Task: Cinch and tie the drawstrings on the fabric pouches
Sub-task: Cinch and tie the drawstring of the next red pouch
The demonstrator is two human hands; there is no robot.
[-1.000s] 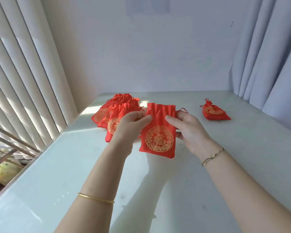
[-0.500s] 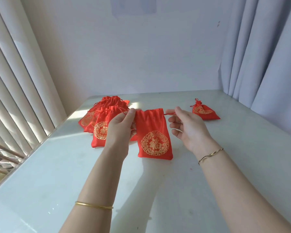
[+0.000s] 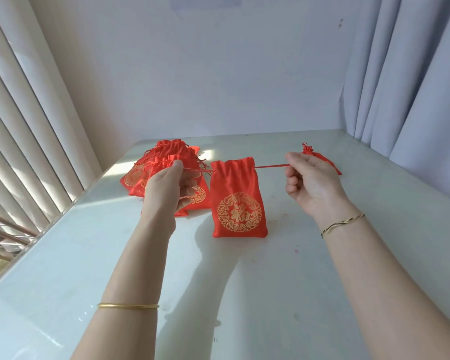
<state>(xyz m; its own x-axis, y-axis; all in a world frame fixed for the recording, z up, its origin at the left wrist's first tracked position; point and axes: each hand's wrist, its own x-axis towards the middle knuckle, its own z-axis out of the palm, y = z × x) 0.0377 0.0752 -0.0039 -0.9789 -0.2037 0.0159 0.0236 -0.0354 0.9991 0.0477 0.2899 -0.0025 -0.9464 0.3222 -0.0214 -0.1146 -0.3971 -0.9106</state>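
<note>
indoors, each hand [image 3: 166, 188] [image 3: 312, 183] pinches a drawstring [image 3: 270, 166] over the pale table [image 3: 244, 294] by curtains [image 3: 405, 81].

Sunlit white table [image 3: 244, 294], vertical blinds [image 3: 24, 113] left, pale curtains [image 3: 413, 74] right.

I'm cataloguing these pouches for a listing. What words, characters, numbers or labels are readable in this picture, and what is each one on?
"福": a gold character inside a round gold medallion on the red pouch hanging between the left hand and right hand.
Pile of pouches behind the left hand: gold medallions, partly hidden, not readable.
Tied pouch behind the right hand: print hidden.
No numbers, brands or labels elsewhere.
</note>
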